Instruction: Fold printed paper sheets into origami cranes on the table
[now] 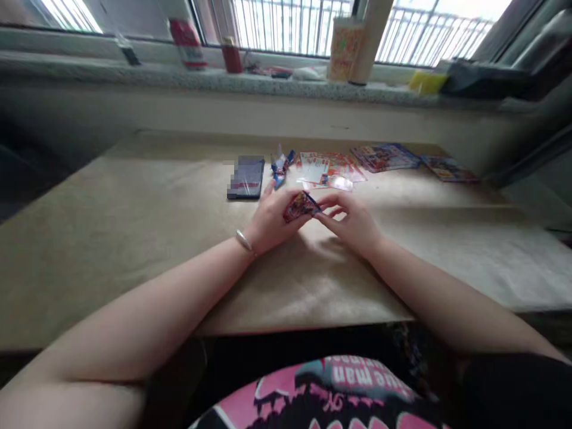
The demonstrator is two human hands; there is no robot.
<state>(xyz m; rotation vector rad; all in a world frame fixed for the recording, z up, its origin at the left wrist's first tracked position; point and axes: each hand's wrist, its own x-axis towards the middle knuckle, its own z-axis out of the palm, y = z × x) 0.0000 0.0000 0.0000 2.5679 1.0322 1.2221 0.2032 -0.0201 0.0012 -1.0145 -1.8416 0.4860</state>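
From the head view, your two hands meet above the bench [134, 238]: your left hand [270, 223] and right hand [353, 223] both pinch one small red packet [301, 206], its long axis running left-right, right end tilted slightly up. Beyond lie one dark phone [245, 177], one blue wrapper [280, 167] and three printed sheets [328, 168]
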